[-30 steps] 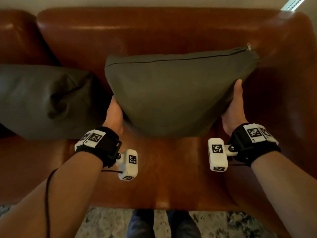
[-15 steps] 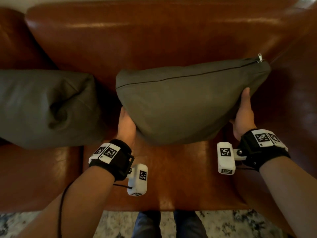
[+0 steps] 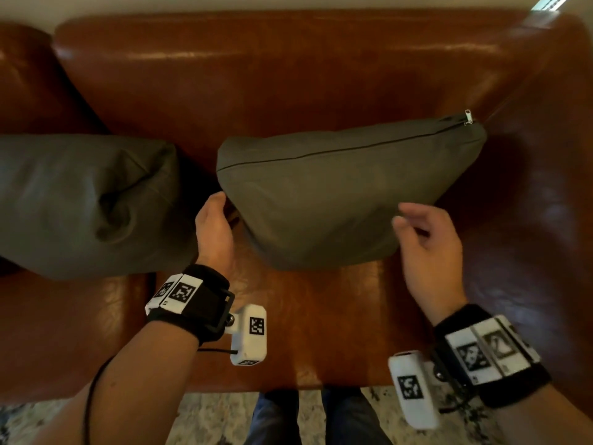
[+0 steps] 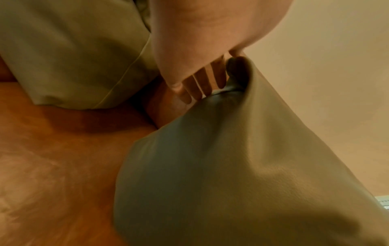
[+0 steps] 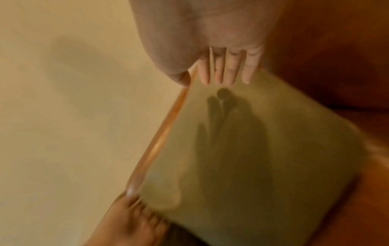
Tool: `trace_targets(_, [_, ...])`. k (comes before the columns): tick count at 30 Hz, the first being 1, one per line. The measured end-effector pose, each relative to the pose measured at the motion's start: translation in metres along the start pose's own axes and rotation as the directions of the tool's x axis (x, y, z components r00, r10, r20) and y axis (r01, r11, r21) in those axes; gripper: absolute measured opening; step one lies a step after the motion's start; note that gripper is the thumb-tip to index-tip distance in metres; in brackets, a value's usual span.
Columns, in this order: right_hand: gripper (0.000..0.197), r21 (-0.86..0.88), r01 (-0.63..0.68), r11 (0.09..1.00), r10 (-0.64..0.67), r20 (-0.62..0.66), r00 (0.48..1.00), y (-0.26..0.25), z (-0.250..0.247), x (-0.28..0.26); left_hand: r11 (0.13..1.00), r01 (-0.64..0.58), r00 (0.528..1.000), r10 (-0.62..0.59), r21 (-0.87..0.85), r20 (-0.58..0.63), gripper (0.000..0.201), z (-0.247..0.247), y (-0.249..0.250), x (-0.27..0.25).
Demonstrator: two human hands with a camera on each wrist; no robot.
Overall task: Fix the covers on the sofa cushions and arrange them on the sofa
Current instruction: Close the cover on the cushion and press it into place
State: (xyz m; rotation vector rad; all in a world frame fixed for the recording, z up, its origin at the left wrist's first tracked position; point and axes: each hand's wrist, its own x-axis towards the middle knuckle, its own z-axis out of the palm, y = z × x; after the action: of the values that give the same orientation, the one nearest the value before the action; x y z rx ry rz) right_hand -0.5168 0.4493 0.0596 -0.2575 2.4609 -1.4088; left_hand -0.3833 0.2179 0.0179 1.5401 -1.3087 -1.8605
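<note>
Leaning on brown leather sofa point(image 3: 288, 75) backrest: olive cushion point(image 3: 337, 200), zipper pull point(image 3: 468, 117) at upper right corner. Left hand point(image 3: 213, 232) at cushion's left edge, fingers straight, tips touching fabric. Right hand point(image 3: 430, 248) hovering just off cushion's lower right, fingers relaxed, grasping nothing. Second olive cushion point(image 3: 86, 203) lying further left on seat.

A brown leather sofa point(image 3: 288, 75) fills most of the head view, its glossy backrest running from 9 o'clock to 3 o'clock and catching soft highlights. A pale wall point(image 3: 224, 4) shows along 12 o'clock, with a bright strip of light point(image 3: 545, 2) at 1 o'clock. At 6 o'clock a pale, dark-mottled rug point(image 3: 208, 419) covers the floor below the seat edge.
</note>
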Motion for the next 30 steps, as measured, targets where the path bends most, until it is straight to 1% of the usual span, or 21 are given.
trace_targets(1, [0.024, -0.045, 0.140, 0.989, -0.138, 0.056, 0.989, -0.013, 0.011, -0.005, 0.999, -0.022, 1.000, 0.022, 0.026, 0.011, 0.028, -0.003, 0.000, 0.000])
trace_targets(2, [0.027, -0.094, 0.265, 0.960, -0.251, 0.141, 0.958, -0.026, 0.025, -0.006, 0.998, -0.041, 0.999, 0.041, 0.045, 0.012, 0.027, -0.005, 0.000, 0.000])
trace_targets(3, [0.031, -0.148, 0.362, 0.920, -0.323, 0.237, 0.917, -0.040, 0.041, -0.005, 0.997, -0.053, 0.999, 0.053, 0.058, 0.006, 0.025, -0.008, -0.001, 0.001])
trace_targets(4, [0.035, -0.204, 0.430, 0.879, -0.355, 0.321, 0.878, -0.054, 0.059, -0.001, 0.996, -0.059, 0.998, 0.059, 0.064, 0.008, 0.024, -0.011, 0.000, 0.001])
trace_targets(6, [0.046, -0.311, 0.515, 0.799, -0.359, 0.440, 0.823, -0.074, 0.091, 0.011, 0.997, -0.063, 0.998, 0.061, 0.046, 0.035, 0.022, -0.013, 0.002, 0.002])
trace_targets(7, [0.052, -0.363, 0.538, 0.761, -0.342, 0.480, 0.808, -0.079, 0.105, 0.017, 0.998, -0.061, 0.997, 0.060, 0.030, 0.053, 0.023, -0.012, 0.004, 0.002])
trace_targets(10, [0.059, -0.493, 0.573, 0.655, -0.285, 0.542, 0.791, -0.073, 0.129, 0.032, 0.999, -0.040, 0.996, 0.042, -0.020, 0.084, 0.025, -0.009, 0.014, 0.009])
trace_targets(12, [0.060, -0.524, 0.586, 0.618, -0.288, 0.543, 0.789, -0.064, 0.134, 0.034, 1.000, -0.008, 0.991, 0.010, -0.021, 0.130, 0.022, -0.006, 0.019, 0.014])
trace_targets(14, [0.060, -0.514, 0.590, 0.622, -0.309, 0.531, 0.789, -0.057, 0.134, 0.033, 1.000, -0.008, 0.985, 0.006, 0.007, 0.170, 0.017, -0.006, 0.022, 0.017])
trace_targets(15, [0.059, -0.511, 0.588, 0.628, -0.314, 0.524, 0.791, -0.054, 0.134, 0.032, 0.999, -0.030, 0.983, 0.025, 0.024, 0.180, 0.016, -0.006, 0.022, 0.018])
trace_targets(18, [0.058, -0.511, 0.576, 0.638, -0.315, 0.509, 0.801, -0.051, 0.134, 0.032, 0.976, -0.166, 0.976, 0.142, 0.143, 0.164, 0.016, -0.009, 0.028, 0.021])
trace_targets(21, [0.056, -0.496, 0.567, 0.658, -0.310, 0.508, 0.804, -0.050, 0.134, 0.034, 0.897, -0.322, 0.946, 0.295, 0.303, 0.133, 0.026, -0.005, 0.039, 0.024])
trace_targets(23, [0.054, -0.489, 0.546, 0.680, -0.292, 0.503, 0.814, -0.051, 0.133, 0.036, 0.805, -0.414, 0.908, 0.394, 0.424, 0.141, 0.028, 0.001, 0.047, 0.019])
trace_targets(25, [0.048, -0.461, 0.497, 0.735, -0.259, 0.487, 0.834, -0.053, 0.130, 0.040, 0.724, -0.500, 0.862, 0.469, 0.474, 0.194, 0.020, 0.008, 0.049, 0.008])
trace_targets(26, [0.044, -0.417, 0.458, 0.785, -0.242, 0.473, 0.847, -0.055, 0.128, 0.042, 0.685, -0.539, 0.838, 0.495, 0.491, 0.230, 0.018, 0.011, 0.046, 0.002])
trace_targets(28, [0.033, -0.263, 0.357, 0.896, -0.220, 0.435, 0.873, -0.063, 0.125, 0.043, 0.610, -0.593, 0.801, 0.516, 0.525, 0.306, 0.028, 0.015, 0.036, -0.010])
trace_targets(29, [0.029, -0.187, 0.316, 0.930, -0.219, 0.409, 0.886, -0.069, 0.124, 0.042, 0.584, -0.612, 0.787, 0.515, 0.533, 0.339, 0.036, 0.016, 0.031, -0.015])
trace_targets(30, [0.031, -0.133, 0.285, 0.949, -0.216, 0.381, 0.899, -0.076, 0.125, 0.041, 0.554, -0.632, 0.771, 0.519, 0.542, 0.369, 0.044, 0.018, 0.026, -0.019])
